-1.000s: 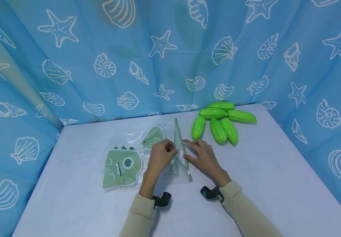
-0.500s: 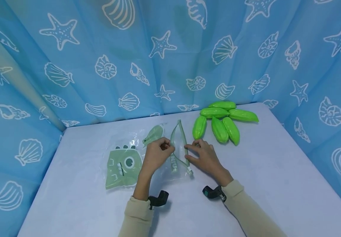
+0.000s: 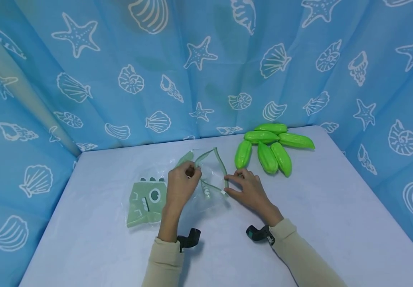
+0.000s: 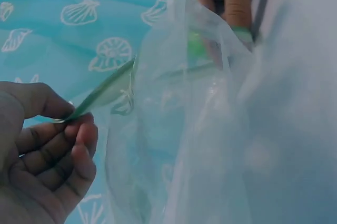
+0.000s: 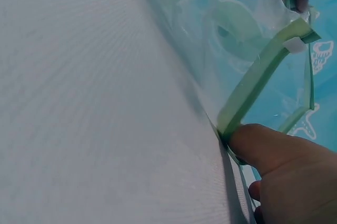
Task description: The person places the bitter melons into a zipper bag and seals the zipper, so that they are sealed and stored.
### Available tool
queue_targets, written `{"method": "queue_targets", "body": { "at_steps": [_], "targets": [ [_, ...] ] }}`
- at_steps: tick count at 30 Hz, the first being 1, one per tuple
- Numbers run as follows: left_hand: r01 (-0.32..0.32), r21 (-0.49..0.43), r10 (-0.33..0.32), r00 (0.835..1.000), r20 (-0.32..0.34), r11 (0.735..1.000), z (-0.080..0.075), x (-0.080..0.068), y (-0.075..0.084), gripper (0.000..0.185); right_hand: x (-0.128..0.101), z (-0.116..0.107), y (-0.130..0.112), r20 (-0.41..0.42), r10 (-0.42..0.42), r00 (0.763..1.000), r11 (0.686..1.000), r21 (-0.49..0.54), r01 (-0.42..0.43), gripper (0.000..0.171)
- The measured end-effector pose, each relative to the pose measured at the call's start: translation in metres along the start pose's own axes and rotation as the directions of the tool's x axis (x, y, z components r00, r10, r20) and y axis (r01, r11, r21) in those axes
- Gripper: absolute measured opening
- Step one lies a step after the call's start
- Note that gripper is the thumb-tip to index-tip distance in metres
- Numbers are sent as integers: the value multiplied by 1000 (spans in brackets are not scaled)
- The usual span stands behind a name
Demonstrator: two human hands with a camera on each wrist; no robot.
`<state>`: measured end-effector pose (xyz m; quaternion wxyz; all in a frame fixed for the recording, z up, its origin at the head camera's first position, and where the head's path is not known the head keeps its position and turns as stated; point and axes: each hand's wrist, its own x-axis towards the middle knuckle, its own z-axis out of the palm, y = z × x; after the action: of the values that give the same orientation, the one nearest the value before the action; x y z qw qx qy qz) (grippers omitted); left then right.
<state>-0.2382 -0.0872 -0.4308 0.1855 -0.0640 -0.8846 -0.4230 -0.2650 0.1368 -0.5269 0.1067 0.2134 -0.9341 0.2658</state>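
Note:
A clear zip bag (image 3: 149,201) printed with a green dinosaur lies on the pale table (image 3: 321,207). Its mouth, edged by a green zip strip (image 3: 220,163), gapes between my hands. My left hand (image 3: 181,185) pinches the left lip and lifts it; in the left wrist view the fingers (image 4: 63,150) clamp the thin green strip (image 4: 102,95). My right hand (image 3: 246,191) holds the right lip near the white slider (image 3: 223,193). In the right wrist view the thumb (image 5: 274,150) presses the zip strip (image 5: 258,87) near the table.
Several green toy vegetables (image 3: 267,149) lie in a cluster at the back right of the table, just beyond my right hand. A blue curtain with shells and starfish (image 3: 206,67) closes off the back and sides. Bare tabletop extends right and toward me.
My left hand has drawn its lip of the bag left and upward, and the mouth has spread from a narrow slit to a wide loop. The right hand has hardly moved.

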Motion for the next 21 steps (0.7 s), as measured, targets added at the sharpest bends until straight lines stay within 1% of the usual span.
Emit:
{"method": "queue_targets", "body": {
  "at_steps": [2,5,8,10,12,13,15,17,21],
  "targets": [
    [21,-23,-21,1000,8,1000,-2,1,0,6,0,0,0,-1,-2,1000,1000,-1,2,45],
    [71,-102,-67,997,47,992,-5,1,-1,5,0,0,0,7,-1,1000,1000,2,1,47],
    [149,-202,-130,986,100,968,-7,1,0,4,-1,1,0,13,5,1000,1000,7,-5,48],
    [193,-252,-164,978,129,948,-9,1,1,7,-1,1,0,11,11,1000,1000,12,-11,48],
    [220,-285,-185,972,146,933,-12,1,3,13,0,1,-1,10,19,1000,1000,17,-19,48],
    [225,-296,-188,971,150,928,-13,0,4,15,0,1,-1,11,25,1000,999,21,-25,48],
    [212,-305,-175,974,145,928,-16,-1,6,20,0,0,-2,14,35,999,999,26,-36,48],
    [188,-306,-153,979,134,934,-19,-1,8,24,0,0,-4,14,43,999,999,27,-43,47],
    [145,-284,-122,988,97,948,-20,-2,6,30,0,0,-6,2,56,998,998,35,-56,42]
  ]
}}
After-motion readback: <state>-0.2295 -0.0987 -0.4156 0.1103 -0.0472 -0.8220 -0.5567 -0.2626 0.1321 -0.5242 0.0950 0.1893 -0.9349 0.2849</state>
